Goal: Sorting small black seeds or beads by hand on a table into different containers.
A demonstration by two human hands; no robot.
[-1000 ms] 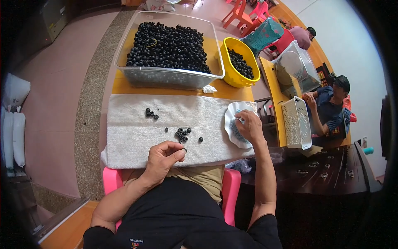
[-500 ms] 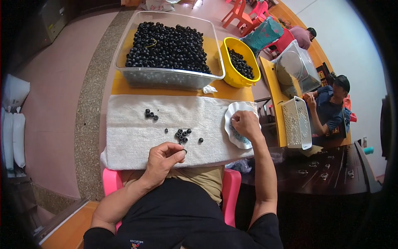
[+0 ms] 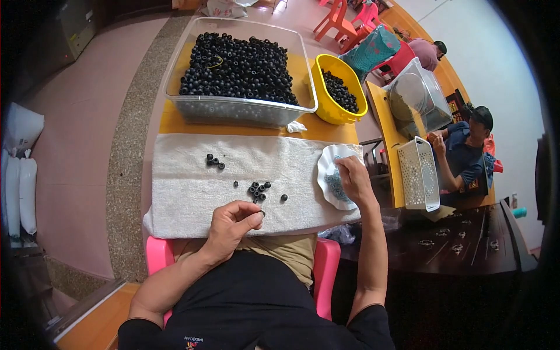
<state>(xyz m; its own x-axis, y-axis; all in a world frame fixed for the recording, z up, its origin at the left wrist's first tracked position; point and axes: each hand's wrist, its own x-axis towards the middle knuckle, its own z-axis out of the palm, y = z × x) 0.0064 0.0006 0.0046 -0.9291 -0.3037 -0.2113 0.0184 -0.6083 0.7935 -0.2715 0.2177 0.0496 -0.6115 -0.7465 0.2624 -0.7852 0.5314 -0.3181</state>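
Note:
My left hand (image 3: 233, 226), near the towel's front edge, pinches a small black round piece (image 3: 262, 214) between thumb and forefinger; only its rim shows. Just beyond it lies a cluster of black hollow beads (image 3: 256, 190), with a single bead (image 3: 284, 198) to the right and a few more beads (image 3: 216, 161) farther left. Over the right side of a white wavy-edged dish (image 3: 322, 166) hangs my right hand (image 3: 357, 182), its fingertips pinched together. Whatever they hold is too small to make out. Tiny light-blue pieces (image 3: 334, 188) fill part of the dish.
A white towel (image 3: 186, 192) covers the near tabletop. Behind it stand a clear bin (image 3: 233, 111) of black beads and a yellow tub (image 3: 329, 111) holding more. To the right, a person (image 3: 466, 151) works beside a white perforated basket (image 3: 421, 186).
My right hand has risen slightly and shifted right from the dish's middle, uncovering more of the light-blue pieces. My left hand keeps its pinch in nearly the same place.

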